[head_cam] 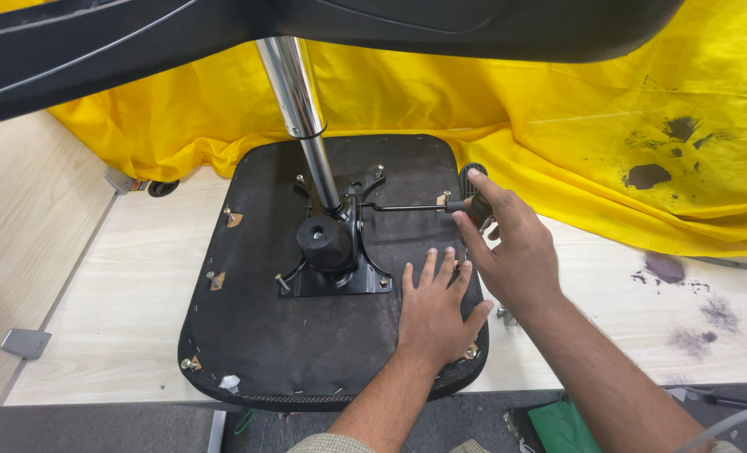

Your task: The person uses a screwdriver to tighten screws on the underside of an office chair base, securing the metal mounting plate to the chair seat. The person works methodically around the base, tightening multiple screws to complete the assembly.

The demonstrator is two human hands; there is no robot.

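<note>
My left hand (434, 309) is pressed flat, fingers spread, on the upturned seat base (264, 335) near the table's front edge, holding it steady I guess. My right hand (507, 247) is wrapped around the lever handle (475, 195) by the mechanism plate (340, 252).

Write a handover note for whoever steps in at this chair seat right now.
Left hand: flat on the upturned seat base, fingers spread.
Right hand: fingers closed around the lever handle at the seat's right edge.
Mechanism plate with chrome gas cylinder sits at the seat's centre; screws stand raised at its corners, not driven flush.
Seat lies on the wooden table, yellow cloth behind.
</note>
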